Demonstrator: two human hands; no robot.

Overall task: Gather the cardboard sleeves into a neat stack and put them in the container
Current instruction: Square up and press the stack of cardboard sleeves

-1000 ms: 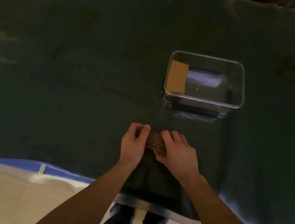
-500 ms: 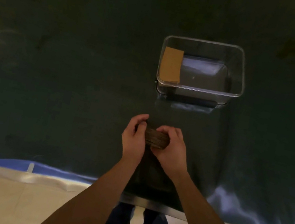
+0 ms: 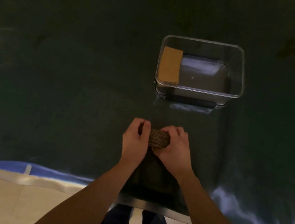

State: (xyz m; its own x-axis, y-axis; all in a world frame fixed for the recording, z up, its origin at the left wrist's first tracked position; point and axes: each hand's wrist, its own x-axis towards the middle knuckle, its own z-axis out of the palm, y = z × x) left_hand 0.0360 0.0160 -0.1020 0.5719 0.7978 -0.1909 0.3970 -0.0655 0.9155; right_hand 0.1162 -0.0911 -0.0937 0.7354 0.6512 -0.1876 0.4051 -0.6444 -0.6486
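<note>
Corrugated sleeve stack (image 3: 158, 138), ridged edges showing, pinched between left hand (image 3: 134, 141) and right hand (image 3: 174, 150).

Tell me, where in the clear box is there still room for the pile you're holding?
The clear container has a cardboard sleeve against its left wall. The floor between that sleeve and the right wall is bare. The dark tablecloth around the box looks bare too. It is crowded only where the left hand and right hand squeeze the stack.

Both ends of the sleeve stack (image 3: 159, 138) are hidden under the curled fingers (image 3: 145, 126); forearms run off the bottom edge.
</note>
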